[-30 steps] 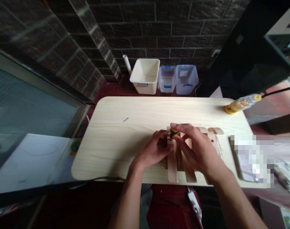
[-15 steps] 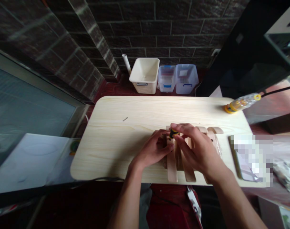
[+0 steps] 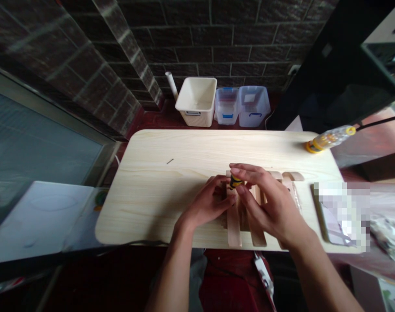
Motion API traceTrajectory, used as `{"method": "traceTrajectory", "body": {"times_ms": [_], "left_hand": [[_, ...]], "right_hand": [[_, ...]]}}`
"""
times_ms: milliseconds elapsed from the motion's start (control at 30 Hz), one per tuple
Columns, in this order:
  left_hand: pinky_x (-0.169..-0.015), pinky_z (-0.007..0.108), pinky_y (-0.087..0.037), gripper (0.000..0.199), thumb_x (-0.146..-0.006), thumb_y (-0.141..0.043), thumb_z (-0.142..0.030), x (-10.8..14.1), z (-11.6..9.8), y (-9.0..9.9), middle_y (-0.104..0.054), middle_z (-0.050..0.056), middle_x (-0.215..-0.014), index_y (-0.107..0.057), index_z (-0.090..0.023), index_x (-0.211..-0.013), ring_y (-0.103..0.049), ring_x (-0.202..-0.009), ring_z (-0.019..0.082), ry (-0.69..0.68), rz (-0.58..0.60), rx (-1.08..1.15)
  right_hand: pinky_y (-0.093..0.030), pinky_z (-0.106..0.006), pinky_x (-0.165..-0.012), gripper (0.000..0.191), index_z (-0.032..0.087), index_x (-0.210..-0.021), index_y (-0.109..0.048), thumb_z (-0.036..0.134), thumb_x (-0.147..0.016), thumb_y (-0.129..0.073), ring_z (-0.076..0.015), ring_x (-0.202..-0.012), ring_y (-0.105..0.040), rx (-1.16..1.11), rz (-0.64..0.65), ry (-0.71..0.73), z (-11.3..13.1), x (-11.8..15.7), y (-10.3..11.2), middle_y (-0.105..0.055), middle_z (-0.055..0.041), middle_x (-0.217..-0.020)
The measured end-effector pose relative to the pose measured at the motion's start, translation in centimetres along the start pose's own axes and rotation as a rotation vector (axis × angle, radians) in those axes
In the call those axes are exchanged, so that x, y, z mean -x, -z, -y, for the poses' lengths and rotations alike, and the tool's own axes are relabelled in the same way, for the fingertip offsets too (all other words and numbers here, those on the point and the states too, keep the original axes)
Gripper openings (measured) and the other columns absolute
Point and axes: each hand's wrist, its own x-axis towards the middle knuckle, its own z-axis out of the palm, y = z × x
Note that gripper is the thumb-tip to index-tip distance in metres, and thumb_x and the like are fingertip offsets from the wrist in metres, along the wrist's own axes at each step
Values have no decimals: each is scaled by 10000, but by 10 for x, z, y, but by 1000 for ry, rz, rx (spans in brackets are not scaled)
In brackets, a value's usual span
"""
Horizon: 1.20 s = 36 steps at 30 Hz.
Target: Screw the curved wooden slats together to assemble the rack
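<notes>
Right hand: thumb and index finger pinching the short handle of a black-and-yellow tool, which stands slightly tilted over the far part of the leftmost slat. Tip of the tool too small and shaded to read; contact with the wood cannot be told.

Left hand: fingers curled about the left side of the slatted wooden piece, thumb lying on the leftmost slat just below the tool; the fingertips are partly hidden.

Position of work: wooden piece lies near the front edge of the pale worktop, right of its middle, slats running toward the wearer, their near ends at that edge. The right hand covers much of the slats on that side.

Also on worktop: thin dark rod, lying loose, well apart from the hands; clear-and-yellow container at the far right corner; flat device at the right end, largely pixelated.

On the floor beyond: cream bin, beside it two translucent boxes, blue handles visible, all near the dark brick wall
</notes>
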Motion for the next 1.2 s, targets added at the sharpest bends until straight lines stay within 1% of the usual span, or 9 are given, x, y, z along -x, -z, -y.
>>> {"method": "traceTrajectory", "body": {"times_ms": [100, 267, 367, 500, 667, 833, 933, 1067, 1200], "left_hand": [[-1012, 496, -627, 460, -948, -792, -370, 0, 2, -1, -725, 142, -1328, -628, -218, -1351, -737, -1175, 307, -3, -11, 0], [-1041, 511, -616, 484, -939, -802, -360, -1, 3, -1, -722, 135, -1329, -618, -225, -1366, -728, -1189, 301, -26, -18, 27], [-1047, 509, -614, 438, -943, -794, -360, -1, 2, -1, -723, 130, -1316, -636, -226, -1329, -723, -1205, 306, -26, -15, 20], [-1008, 490, -628, 430, -953, -777, -353, 0, 0, 0, -731, 123, -1279, -630, -226, -1337, -741, -1147, 295, -6, -2, 22], [-961, 462, -639, 465, -949, -788, -373, 1, -2, 0, -727, 124, -1289, -620, -235, -1361, -748, -1116, 287, 20, -3, 39], [-970, 466, -636, 445, -970, -765, -402, 1, 1, 0, -715, 128, -1318, -615, -234, -1354, -751, -1122, 285, 5, 11, 47], [-986, 463, -632, 428, -977, -757, -410, 1, -1, 0, -721, 123, -1298, -619, -231, -1340, -752, -1123, 282, 2, 19, 48], [-979, 460, -632, 405, -966, -769, -378, 1, -3, 1, -739, 115, -1258, -628, -235, -1318, -751, -1098, 281, 14, 11, 35], [-1012, 478, -624, 425, -950, -789, -364, 1, -3, 1, -734, 124, -1287, -630, -234, -1323, -738, -1158, 300, 9, 1, 33]], "right_hand": [[-627, -363, -1121, 455, 300, -1481, -601, 90, -1077, -576, -198, -1362, -695, 7, -10, 16, -2, 1, 1, -744, -53, -1410], [-649, -320, -1030, 394, 296, -1407, -628, 92, -1071, -597, -180, -1256, -735, -3, -11, 10, -1, 3, 3, -762, -40, -1335], [-643, -355, -1058, 392, 303, -1383, -639, 85, -1058, -606, -202, -1311, -717, -4, -34, 10, 0, 2, 2, -754, -45, -1348], [-624, -368, -1103, 397, 292, -1375, -633, 70, -1048, -606, -209, -1377, -684, -12, -31, 14, -1, 2, 0, -744, -55, -1385], [-648, -332, -1005, 387, 296, -1379, -646, 88, -1054, -629, -194, -1253, -723, 15, -45, 31, -3, 0, 0, -759, -53, -1285], [-654, -328, -957, 362, 294, -1354, -656, 103, -1047, -658, -186, -1166, -739, -6, -53, 20, 0, -2, 1, -752, -60, -1265], [-645, -365, -1022, 360, 292, -1346, -655, 96, -1044, -646, -207, -1255, -726, -14, -54, 11, 3, -2, 2, -753, -70, -1298], [-605, -383, -1128, 355, 274, -1340, -639, 72, -1053, -590, -216, -1413, -663, -42, -27, -22, 3, 1, 2, -723, -80, -1437], [-611, -344, -1116, 369, 272, -1361, -635, 66, -1061, -575, -191, -1384, -684, -34, -36, -5, 2, 2, 2, -747, -72, -1393]]}}
